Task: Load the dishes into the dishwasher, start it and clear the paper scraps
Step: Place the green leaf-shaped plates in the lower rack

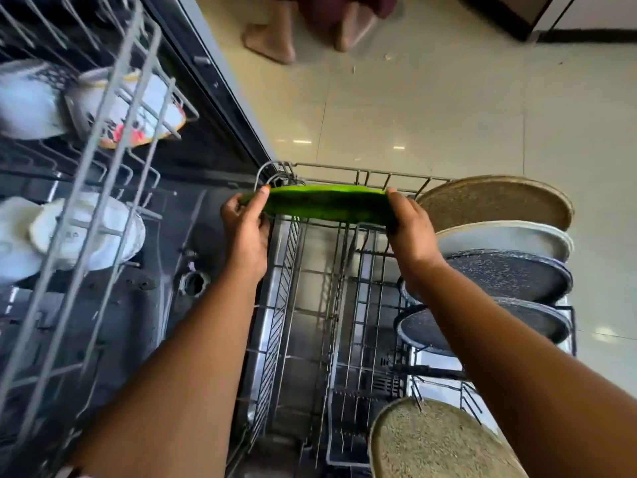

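Both hands, left hand (245,220) and right hand (408,225), grip a green plate (327,203) by its edges at frame centre. It hangs over the far end of the lower rack (310,305), with plates (499,236) standing at right.

A green plate (327,203) is held on edge, lying level above the far end of the pulled-out lower rack (310,305). The left grip (246,222) and right grip (410,229) clasp its two ends. Five plates (510,277) stand along the rack's right side, and white bowls (89,232) sit in the upper rack (113,108).
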